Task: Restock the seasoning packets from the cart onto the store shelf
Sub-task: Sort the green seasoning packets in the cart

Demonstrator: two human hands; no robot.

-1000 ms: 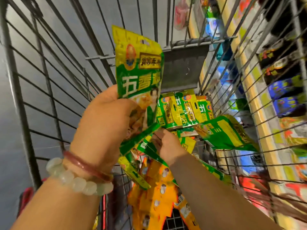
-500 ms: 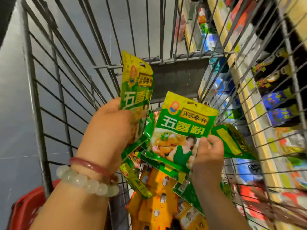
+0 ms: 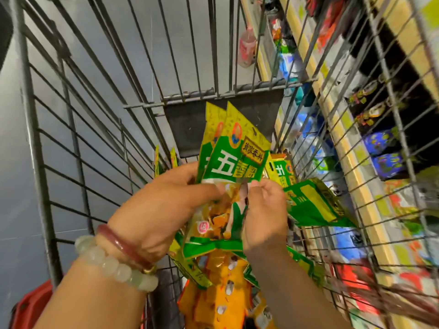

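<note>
Inside the wire cart [image 3: 78, 148] my left hand [image 3: 161, 210] grips a small stack of green-and-yellow seasoning packets [image 3: 235, 160], held upright. My right hand [image 3: 266, 210] pinches the front packet of that stack at its right edge, pressing it against the others. More green packets [image 3: 311, 205] lie loose in the cart to the right, and orange packets [image 3: 221, 288] are piled below my hands. The store shelf [image 3: 356, 186] runs along the right, seen through the cart's wires.
A dark flap [image 3: 190, 124] hangs at the cart's far end. A red basket [image 3: 31, 305] shows at the lower left outside the cart. The shelf holds blue, red and green packaged goods [image 3: 382, 148]. Grey floor lies to the left.
My right hand lifted a green packet out of the cart and brought it left onto the stack held by my left hand. The view has tilted downward.
</note>
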